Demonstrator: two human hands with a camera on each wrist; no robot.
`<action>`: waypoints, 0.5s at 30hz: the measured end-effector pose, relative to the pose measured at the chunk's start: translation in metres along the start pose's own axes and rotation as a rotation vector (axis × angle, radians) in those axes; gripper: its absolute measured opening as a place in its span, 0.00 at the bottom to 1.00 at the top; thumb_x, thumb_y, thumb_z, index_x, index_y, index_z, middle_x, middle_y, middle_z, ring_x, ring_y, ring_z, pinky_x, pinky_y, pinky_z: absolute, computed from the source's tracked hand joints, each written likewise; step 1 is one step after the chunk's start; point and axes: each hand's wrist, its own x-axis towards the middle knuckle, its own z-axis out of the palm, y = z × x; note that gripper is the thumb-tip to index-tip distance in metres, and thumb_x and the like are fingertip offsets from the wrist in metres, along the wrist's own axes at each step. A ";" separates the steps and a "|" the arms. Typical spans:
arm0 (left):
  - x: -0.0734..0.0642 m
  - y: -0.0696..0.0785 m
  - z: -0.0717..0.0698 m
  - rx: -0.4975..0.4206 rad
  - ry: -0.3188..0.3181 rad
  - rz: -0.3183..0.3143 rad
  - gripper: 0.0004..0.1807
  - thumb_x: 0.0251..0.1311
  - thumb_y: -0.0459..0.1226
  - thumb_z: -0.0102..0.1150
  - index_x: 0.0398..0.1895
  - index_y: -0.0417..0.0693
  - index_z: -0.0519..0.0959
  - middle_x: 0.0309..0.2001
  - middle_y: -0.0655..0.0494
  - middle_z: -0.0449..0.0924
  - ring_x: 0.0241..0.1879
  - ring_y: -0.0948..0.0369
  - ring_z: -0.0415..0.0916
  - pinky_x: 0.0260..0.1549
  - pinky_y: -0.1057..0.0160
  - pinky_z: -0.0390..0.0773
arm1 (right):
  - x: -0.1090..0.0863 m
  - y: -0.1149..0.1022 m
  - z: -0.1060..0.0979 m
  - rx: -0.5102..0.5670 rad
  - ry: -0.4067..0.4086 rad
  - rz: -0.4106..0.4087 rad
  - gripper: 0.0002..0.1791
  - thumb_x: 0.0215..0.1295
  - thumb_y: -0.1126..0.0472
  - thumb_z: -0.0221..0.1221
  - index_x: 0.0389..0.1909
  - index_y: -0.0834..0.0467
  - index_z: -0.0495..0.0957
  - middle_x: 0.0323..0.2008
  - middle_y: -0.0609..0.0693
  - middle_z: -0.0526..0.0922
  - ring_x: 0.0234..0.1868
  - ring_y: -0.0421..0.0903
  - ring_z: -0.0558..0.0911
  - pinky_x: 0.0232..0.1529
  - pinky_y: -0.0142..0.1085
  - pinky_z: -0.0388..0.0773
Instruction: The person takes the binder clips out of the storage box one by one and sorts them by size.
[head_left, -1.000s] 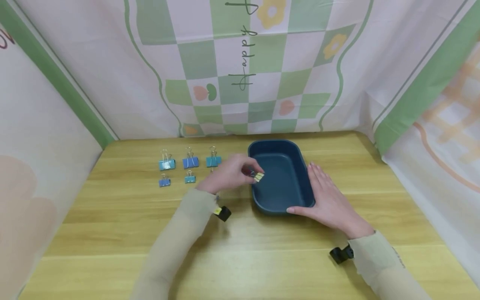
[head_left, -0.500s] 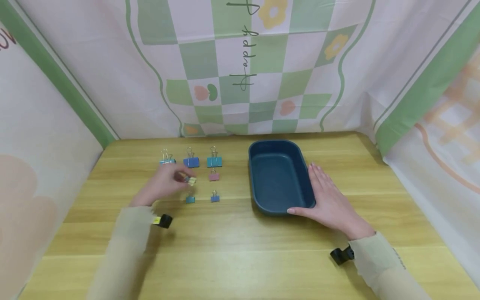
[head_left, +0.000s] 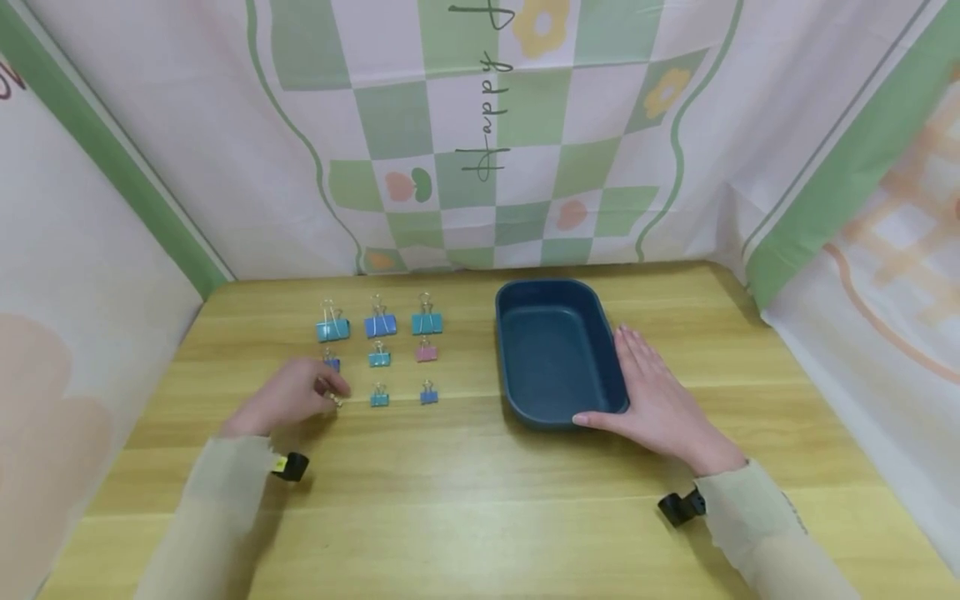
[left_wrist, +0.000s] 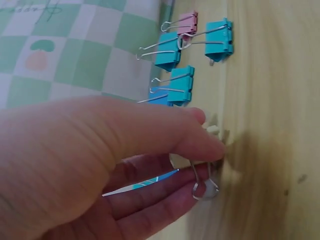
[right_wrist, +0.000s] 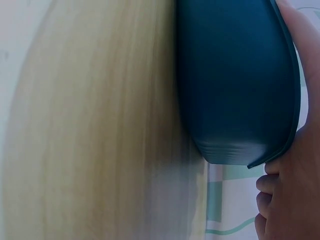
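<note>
My left hand (head_left: 288, 393) pinches a small pale yellow binder clip (left_wrist: 180, 161) between thumb and fingers, at the table surface. In the left wrist view its wire handles stick out below the thumb. Just behind this hand, a small blue binder clip (head_left: 332, 364) is partly hidden by it. To the right lie a small teal binder clip (head_left: 379, 399) and another blue clip (head_left: 429, 397). My right hand (head_left: 667, 408) rests against the right side of a dark blue box (head_left: 555, 358), its fingers straight along the wall and the thumb at the near corner.
Behind the left hand, larger clips stand in a back row: teal (head_left: 332, 330), blue (head_left: 381, 325) and teal (head_left: 427, 323). Between the rows are a small teal clip (head_left: 379, 359) and a pink clip (head_left: 426, 353). A patterned curtain (head_left: 468, 208) hangs behind the wooden table (head_left: 480, 517).
My left hand has carried the yellow binder clip from above the box leftward past the clips, then toward the near left of the rows. The right hand and box have stayed put.
</note>
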 end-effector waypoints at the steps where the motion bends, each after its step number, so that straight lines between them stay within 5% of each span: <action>1: -0.001 0.000 0.001 -0.013 0.003 -0.008 0.17 0.51 0.24 0.68 0.46 0.43 0.86 0.46 0.52 0.84 0.45 0.53 0.80 0.48 0.50 0.82 | 0.000 0.000 0.000 0.002 -0.001 -0.003 0.74 0.53 0.22 0.62 0.80 0.64 0.34 0.80 0.62 0.35 0.79 0.59 0.39 0.76 0.54 0.40; 8: -0.009 -0.008 -0.002 -0.061 0.064 -0.040 0.23 0.52 0.26 0.71 0.54 0.38 0.82 0.47 0.48 0.83 0.45 0.51 0.80 0.45 0.51 0.83 | 0.001 0.001 0.001 0.011 -0.004 -0.008 0.73 0.54 0.22 0.62 0.80 0.64 0.33 0.80 0.62 0.35 0.79 0.60 0.39 0.76 0.54 0.40; 15: -0.015 -0.017 -0.002 -0.022 0.089 -0.055 0.12 0.56 0.31 0.73 0.42 0.40 0.83 0.37 0.54 0.83 0.38 0.56 0.80 0.40 0.56 0.83 | 0.001 0.001 0.000 0.016 0.004 -0.019 0.73 0.55 0.23 0.63 0.80 0.62 0.31 0.80 0.63 0.35 0.79 0.60 0.39 0.76 0.54 0.40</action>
